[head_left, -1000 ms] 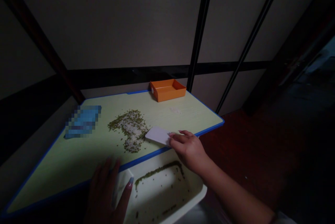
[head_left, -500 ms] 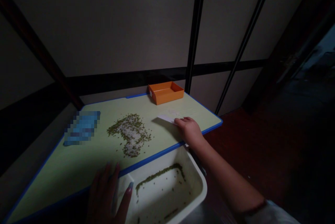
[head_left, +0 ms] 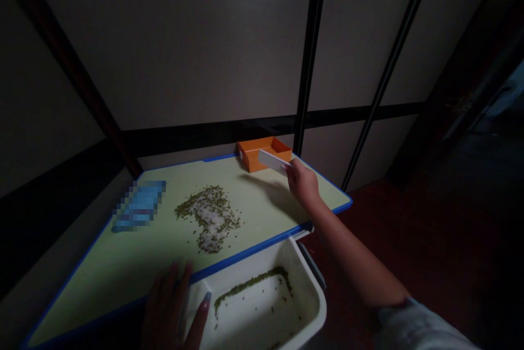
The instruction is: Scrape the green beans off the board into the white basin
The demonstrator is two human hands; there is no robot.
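My right hand [head_left: 303,182] is closed around one end of a flat white card-like piece [head_left: 273,162], raised above the table in front of the orange tray [head_left: 262,160]. Below it, my left hand [head_left: 170,306] grips the left side of a white plastic bin [head_left: 315,301]; its thumb reaches inside and the fingers lie outside, in shadow. Small green beans [head_left: 249,283] line the bin's far inner edge, with a few scattered on its floor. On the table, a pile of green beans mixed with white grains [head_left: 210,216] lies spread out, apart from both hands.
The pale table [head_left: 262,213] has a blue edge, and the bin sits against its near side. A blue packet [head_left: 141,205], blurred by pixels, lies at the left. Behind the table rise grey panels [head_left: 213,44] with dark strips. Reddish floor [head_left: 380,219] shows at the right.
My right hand has lifted the white piece off the tabletop area, up and away toward the orange tray. My left hand stays at the bin. The view has shifted slightly.
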